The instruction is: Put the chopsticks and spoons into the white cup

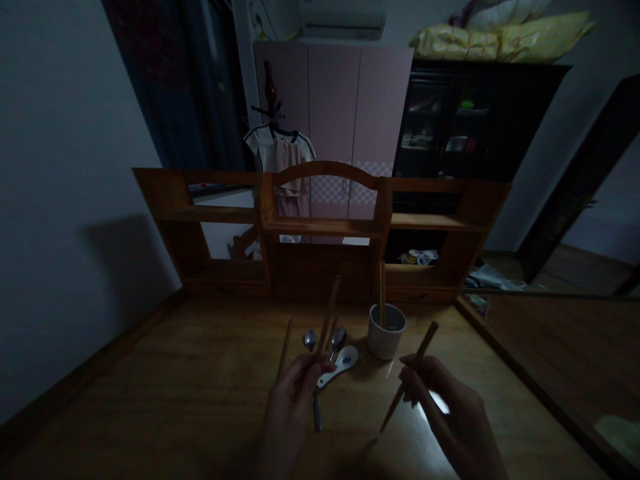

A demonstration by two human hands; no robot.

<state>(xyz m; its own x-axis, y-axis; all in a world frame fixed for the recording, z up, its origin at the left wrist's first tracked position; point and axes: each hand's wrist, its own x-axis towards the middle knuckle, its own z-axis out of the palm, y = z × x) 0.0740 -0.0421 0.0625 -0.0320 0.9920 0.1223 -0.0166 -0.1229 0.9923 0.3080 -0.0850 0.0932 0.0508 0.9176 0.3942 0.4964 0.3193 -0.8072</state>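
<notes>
Blurred wooden chopsticks (332,301) rise from the closed fingers of my left hand (295,390); I cannot tell how many there are. My right hand (445,393) pinches a single dark chopstick (423,347), its thin end slanting down to the left above the table. Around my left hand lie a metal spoon (310,339), a second metal spoon (339,336) and a white ceramic spoon (346,359) with a blue mark, partly hidden. Another chopstick (285,347) is to the left. Behind and between my hands stands a whitish cup (384,343) with chopsticks (383,293) upright in it.
The wooden tabletop (175,373) is dimly lit. Along its back edge runs a wooden shelf unit (325,230). A wall (75,200) borders the left side, and a raised wooden edge (525,380) the right. Cabinets (335,100) stand farther back.
</notes>
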